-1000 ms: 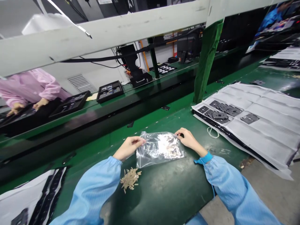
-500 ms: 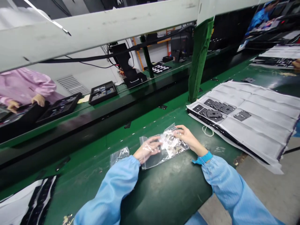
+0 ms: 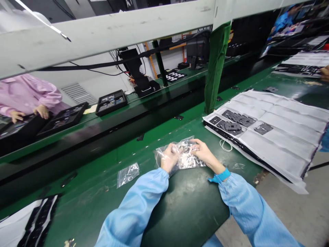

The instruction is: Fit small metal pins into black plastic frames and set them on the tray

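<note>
Clear plastic bag [image 3: 186, 160] at twelve o'clock, pinched by right fingers [image 3: 196, 145], left fingers [image 3: 171, 154] bunched against it; smaller bag [image 3: 128, 175] at ten o'clock on green desk [image 3: 84, 193].

The clear plastic bag [image 3: 185, 160] lies crumpled under both hands, and glare off its silvery contents, perhaps foil-wrapped parts, keeps them from being made out. The left hand [image 3: 169, 158] covers its near end. Small beige pieces [image 3: 70, 243] are cut off by the bottom edge, a pink-coated co-worker [image 3: 23, 94] by the left edge. The contents of the shallow black tray [image 3: 111, 109] are too small to tell.
</note>
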The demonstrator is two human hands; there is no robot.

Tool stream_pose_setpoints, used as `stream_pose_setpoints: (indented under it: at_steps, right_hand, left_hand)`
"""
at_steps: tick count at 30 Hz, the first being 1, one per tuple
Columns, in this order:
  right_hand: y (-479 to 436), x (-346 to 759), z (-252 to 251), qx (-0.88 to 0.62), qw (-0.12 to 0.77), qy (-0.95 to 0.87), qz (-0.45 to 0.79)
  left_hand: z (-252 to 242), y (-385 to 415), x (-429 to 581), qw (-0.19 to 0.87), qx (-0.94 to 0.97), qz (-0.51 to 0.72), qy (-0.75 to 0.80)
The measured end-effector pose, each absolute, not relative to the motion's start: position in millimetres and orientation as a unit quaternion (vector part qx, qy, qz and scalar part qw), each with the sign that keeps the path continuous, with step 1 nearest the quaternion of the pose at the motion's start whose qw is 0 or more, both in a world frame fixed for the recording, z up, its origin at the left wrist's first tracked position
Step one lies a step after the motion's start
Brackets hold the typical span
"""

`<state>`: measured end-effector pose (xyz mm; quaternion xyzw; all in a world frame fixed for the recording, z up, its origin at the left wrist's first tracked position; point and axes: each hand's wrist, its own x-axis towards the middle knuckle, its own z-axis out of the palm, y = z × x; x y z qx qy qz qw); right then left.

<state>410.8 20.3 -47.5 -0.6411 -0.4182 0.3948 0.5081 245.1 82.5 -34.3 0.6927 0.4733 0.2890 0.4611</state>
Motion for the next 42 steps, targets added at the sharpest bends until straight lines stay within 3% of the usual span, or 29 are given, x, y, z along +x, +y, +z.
stream_pose_setpoints:
  at_steps: [5,10,15,17,18,21,23,28,32,36,42]
  right_hand:
    - [21.6,428.3,-54.1,-0.704,0.478,-0.421,0.313]
    - [9.0,446.4,-39.6,-0.77,0.44,-0.414,0.206]
    - [0.3,425.1,-14.7,-0.754,0.485,-0.443,0.021]
    - [-3.3,394.6,-7.2,-0.687,0.537,-0.486,0.068]
    - [-6.0,375.7,-4.5,-0.641,0.555,-0.507,0.156]
    - [-17.4,319.9,-0.7,-0.497,0.505,-0.516,0.481]
    - [-24.8,295.1,-0.4,-0.455,0.484,-0.492,0.562]
    - [-34.3,281.5,1.5,-0.492,0.494,-0.466,0.545]
    - [-35.2,273.0,4.8,-0.461,0.455,-0.491,0.583]
    - [-30.8,248.2,5.2,-0.44,0.413,-0.501,0.62]
    - [-39.0,195.4,19.3,-0.454,0.458,-0.621,0.446]
  left_hand:
    - [-18.1,82.9,231.3,0.459,0.69,0.318,0.46]
    - [-0.1,82.5,206.1,0.573,0.615,0.322,0.435]
    - [22.2,63.8,168.2,0.571,0.569,0.357,0.471]
    - [30.1,48.2,156.3,0.568,0.576,0.352,0.471]
    - [32.6,39.8,151.8,0.57,0.577,0.35,0.469]
    - [32.5,16.8,142.2,0.588,0.569,0.35,0.456]
    - [26.6,5.5,135.5,0.59,0.557,0.362,0.459]
    - [12.0,-16.2,106.2,0.58,0.46,0.418,0.526]
    - [16.8,-35.2,77.3,0.647,0.402,0.393,0.516]
    - [28.3,-49.5,51.5,0.642,0.393,0.404,0.52]
    - [36.9,-65.4,23.3,0.612,0.346,0.488,0.517]
